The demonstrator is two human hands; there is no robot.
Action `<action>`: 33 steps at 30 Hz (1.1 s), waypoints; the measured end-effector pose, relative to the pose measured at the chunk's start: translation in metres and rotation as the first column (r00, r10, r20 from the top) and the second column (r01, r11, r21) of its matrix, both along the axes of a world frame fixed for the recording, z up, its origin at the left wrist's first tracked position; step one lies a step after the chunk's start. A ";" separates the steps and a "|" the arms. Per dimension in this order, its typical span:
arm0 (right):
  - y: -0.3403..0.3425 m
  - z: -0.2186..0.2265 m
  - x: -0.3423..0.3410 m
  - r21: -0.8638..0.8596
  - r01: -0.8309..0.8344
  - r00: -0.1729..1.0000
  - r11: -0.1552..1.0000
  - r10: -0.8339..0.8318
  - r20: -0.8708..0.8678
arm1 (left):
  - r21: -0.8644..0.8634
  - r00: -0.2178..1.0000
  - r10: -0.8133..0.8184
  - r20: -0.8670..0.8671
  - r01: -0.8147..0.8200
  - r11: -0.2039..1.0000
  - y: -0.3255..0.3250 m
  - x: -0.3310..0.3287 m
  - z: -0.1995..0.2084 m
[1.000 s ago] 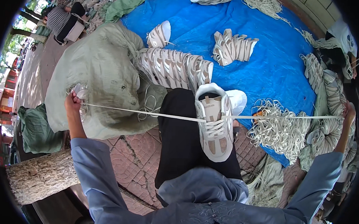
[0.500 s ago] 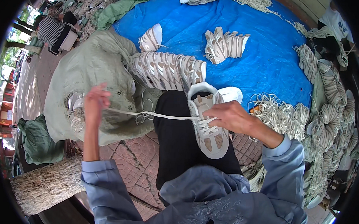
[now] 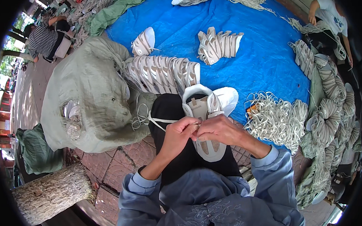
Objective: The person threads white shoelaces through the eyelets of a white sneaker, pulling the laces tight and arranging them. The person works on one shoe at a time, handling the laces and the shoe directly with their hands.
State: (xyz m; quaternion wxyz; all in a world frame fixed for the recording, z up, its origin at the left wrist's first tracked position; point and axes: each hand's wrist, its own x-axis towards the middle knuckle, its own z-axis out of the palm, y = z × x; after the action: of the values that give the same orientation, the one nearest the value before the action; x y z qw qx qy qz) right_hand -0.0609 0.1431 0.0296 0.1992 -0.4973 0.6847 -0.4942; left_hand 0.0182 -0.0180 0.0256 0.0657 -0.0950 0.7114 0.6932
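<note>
A beige and white sneaker [image 3: 209, 154] rests on my lap over black trousers, its toe pointing toward me. My left hand [image 3: 177, 134] is closed in a pinch over the lacing, and a white shoelace [image 3: 160, 120] trails from it to the left in a loose loop. Meeting it fingertip to fingertip, my right hand [image 3: 220, 130] is also closed at the lacing. The fingers hide the eyelets and the lace end between them. Just behind the sneaker lies another white shoe part or sole [image 3: 227, 99].
A blue tarp [image 3: 258, 55] carries a row of sneakers [image 3: 162, 74], a smaller stack [image 3: 219, 46] and a heap of white laces [image 3: 275, 119]. A grey-green sack [image 3: 97, 89] stands left, near a log [image 3: 52, 192]. Bundled shoes [image 3: 328, 115] line the right. Other people [image 3: 43, 38] work nearby.
My left hand has come from the far left back to the sneaker, and the lace it had stretched taut now hangs slack. My right hand has shifted slightly toward the toe.
</note>
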 end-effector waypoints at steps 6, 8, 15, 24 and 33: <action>0.001 -0.012 0.013 0.050 0.341 0.880 0.939 -0.338 0.333 | -0.137 0.995 0.077 -0.060 -0.085 0.987 0.015 0.003 -0.004; 0.006 -0.017 0.007 0.015 0.337 0.941 0.942 -0.336 -0.046 | -0.147 0.995 0.075 -0.059 -0.083 0.986 0.019 0.002 -0.010; 0.011 -0.029 -0.009 0.110 0.325 0.892 0.939 -0.266 -0.364 | -0.745 0.793 -0.267 -0.548 -0.316 0.588 -0.004 -0.035 -0.015; 0.001 -0.044 -0.019 0.146 0.280 0.800 0.949 -0.147 -0.581 | -0.809 0.903 -0.242 -0.355 -0.167 0.564 -0.006 -0.061 -0.043; 0.012 -0.051 -0.014 0.126 0.386 0.766 0.914 -0.241 -0.595 | -0.751 0.900 -0.286 -0.330 -0.067 0.656 -0.004 -0.077 -0.043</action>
State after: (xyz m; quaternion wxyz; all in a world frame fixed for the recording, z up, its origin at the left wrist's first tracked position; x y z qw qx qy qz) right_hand -0.0753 0.1554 -0.0210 -0.0408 -0.4712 0.8409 -0.2630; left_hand -0.0586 -0.0216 -0.0178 -0.0909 0.0824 0.9332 0.3378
